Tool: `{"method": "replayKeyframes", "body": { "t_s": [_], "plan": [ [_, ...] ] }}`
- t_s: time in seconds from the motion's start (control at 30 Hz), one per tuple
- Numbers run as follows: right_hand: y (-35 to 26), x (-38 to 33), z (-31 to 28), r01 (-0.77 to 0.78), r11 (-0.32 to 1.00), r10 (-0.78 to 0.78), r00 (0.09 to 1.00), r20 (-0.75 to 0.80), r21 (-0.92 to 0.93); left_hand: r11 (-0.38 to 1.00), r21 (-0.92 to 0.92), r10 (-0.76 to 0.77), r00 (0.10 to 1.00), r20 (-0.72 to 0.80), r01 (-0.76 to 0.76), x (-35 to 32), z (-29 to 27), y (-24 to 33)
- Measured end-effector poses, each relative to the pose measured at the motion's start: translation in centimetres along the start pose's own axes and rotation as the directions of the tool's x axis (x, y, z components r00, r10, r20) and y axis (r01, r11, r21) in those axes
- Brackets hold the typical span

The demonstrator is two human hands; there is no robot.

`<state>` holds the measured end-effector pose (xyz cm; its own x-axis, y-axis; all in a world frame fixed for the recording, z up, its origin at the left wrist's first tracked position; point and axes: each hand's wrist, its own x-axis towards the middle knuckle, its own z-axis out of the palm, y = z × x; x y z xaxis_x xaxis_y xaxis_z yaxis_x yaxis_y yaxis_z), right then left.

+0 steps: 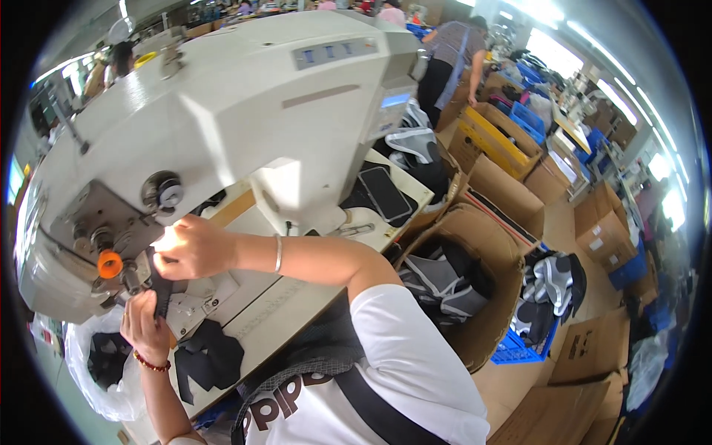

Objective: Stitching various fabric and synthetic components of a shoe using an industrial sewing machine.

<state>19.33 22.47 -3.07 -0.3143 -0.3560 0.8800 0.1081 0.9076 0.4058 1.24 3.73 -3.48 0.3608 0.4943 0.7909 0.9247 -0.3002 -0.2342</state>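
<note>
Under the head of a large white sewing machine (245,81), my left hand (145,326) pinches a dark fabric piece (160,288) beside the needle area. My right hand (194,248) bends over the upper end of the same piece, its fingers closed on it. Both hands are close to the orange knob (110,263) and the metal presser parts (133,276). The needle tip is hidden by the hands and the metal parts. More black fabric pieces (211,360) lie on the machine table just right of my left wrist.
A phone (386,191) and thread snips (354,231) lie on the table by the machine's column. A cardboard box (504,289) of grey-black pieces stands to my right, with a blue crate (519,347) beyond. A plastic bag (81,345) hangs at left. Another person (452,55) bends over boxes.
</note>
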Motion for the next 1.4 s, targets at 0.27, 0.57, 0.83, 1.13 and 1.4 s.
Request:
{"method": "replayKeyframes", "body": {
  "t_s": [0.27,0.57,0.83,1.13,1.4],
  "plan": [
    [-3.1,0.8,-2.7,-0.161,0.966,0.114,0.967,0.227,0.203,0.994,-0.069,-0.069,0.985,0.158,0.081,2.1,-2.5,0.9],
    [-4.5,0.2,-2.0,-0.168,0.942,0.116,0.975,0.189,0.291,0.752,-0.508,-0.309,0.905,0.291,0.420,0.6,-4.6,-0.8],
    [-4.2,-1.2,-1.4,-0.047,0.973,0.011,0.987,0.158,0.226,0.734,-0.583,-0.286,0.937,0.202,0.349,-0.7,-4.1,-1.0],
    [-4.1,-1.6,-1.8,-0.002,0.981,-0.029,0.987,0.159,0.194,0.619,-0.685,-0.299,0.922,0.246,0.384,-0.9,-2.9,-1.7],
    [-3.8,-1.3,-1.8,-0.062,0.948,0.015,0.988,0.152,0.311,0.804,-0.552,-0.092,0.963,0.253,0.222,0.1,-3.4,-1.6]
  ]
}}
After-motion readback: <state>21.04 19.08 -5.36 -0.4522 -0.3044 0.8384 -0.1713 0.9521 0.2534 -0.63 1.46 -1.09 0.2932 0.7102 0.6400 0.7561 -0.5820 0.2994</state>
